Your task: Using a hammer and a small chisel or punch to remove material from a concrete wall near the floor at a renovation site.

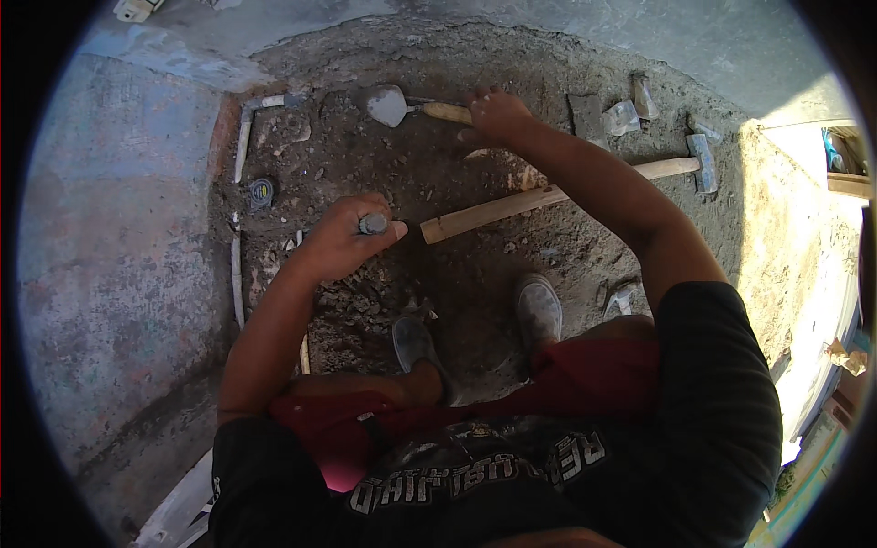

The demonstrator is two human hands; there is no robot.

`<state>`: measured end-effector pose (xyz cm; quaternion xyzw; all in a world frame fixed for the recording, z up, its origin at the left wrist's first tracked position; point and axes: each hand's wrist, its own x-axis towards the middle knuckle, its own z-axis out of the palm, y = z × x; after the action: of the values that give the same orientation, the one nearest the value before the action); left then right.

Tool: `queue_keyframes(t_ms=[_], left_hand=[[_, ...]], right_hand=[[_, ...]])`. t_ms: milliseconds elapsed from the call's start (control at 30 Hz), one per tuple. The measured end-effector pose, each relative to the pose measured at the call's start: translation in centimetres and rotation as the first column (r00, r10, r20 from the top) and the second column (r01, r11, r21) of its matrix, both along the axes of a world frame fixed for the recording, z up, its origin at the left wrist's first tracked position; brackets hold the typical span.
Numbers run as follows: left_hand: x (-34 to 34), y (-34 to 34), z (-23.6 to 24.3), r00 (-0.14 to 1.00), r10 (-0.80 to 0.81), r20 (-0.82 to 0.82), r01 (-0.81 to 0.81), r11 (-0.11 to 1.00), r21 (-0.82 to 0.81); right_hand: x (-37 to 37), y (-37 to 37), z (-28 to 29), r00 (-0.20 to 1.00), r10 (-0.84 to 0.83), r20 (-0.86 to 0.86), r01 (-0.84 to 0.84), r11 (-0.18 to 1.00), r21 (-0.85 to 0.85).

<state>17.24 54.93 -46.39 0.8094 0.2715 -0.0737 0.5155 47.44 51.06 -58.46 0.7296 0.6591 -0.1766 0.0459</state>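
Observation:
My left hand (352, 239) is closed around a thick round grey metal bar (373, 223), held upright and seen end-on. Its lower end is hidden beneath the hand. My right hand (500, 116) reaches far forward over the dirt, thumb and fingers apart, at the end of a trowel's wooden handle. The trowel (387, 106) lies with its pale blade pointing left. Beneath my right forearm runs the long wooden handle (493, 214) of what looks like a sledgehammer, whose blue-grey head (702, 163) rests at the right.
A tape measure (261, 193) and a bent pale pipe (244, 142) are by the left wall (119, 219). Crumpled plastic pieces (621, 119) lie at the far right, near the back wall. Loose soil and rubble (356, 315) surround my shoes (539, 309).

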Motion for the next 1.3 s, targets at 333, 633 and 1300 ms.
queue_keyframes(t_ms=[333,633,1300], left_hand=[[-1.7,0.8,0.7,0.986,0.140,0.089,-0.135,0.989,-0.067],[-3.0,2.3,-0.6,0.945,0.250,0.212,-0.221,0.964,-0.148],[4.5,8.3,-1.7,0.891,0.287,0.351,-0.067,0.849,-0.524]], right_hand=[[-2.8,4.8,-6.9,0.983,-0.162,0.085,0.161,0.987,0.027],[2.0,1.4,-2.5,0.971,-0.197,-0.137,0.210,0.974,0.086],[6.3,-55.2,-4.6,0.295,-0.923,0.245,0.940,0.326,0.096]])
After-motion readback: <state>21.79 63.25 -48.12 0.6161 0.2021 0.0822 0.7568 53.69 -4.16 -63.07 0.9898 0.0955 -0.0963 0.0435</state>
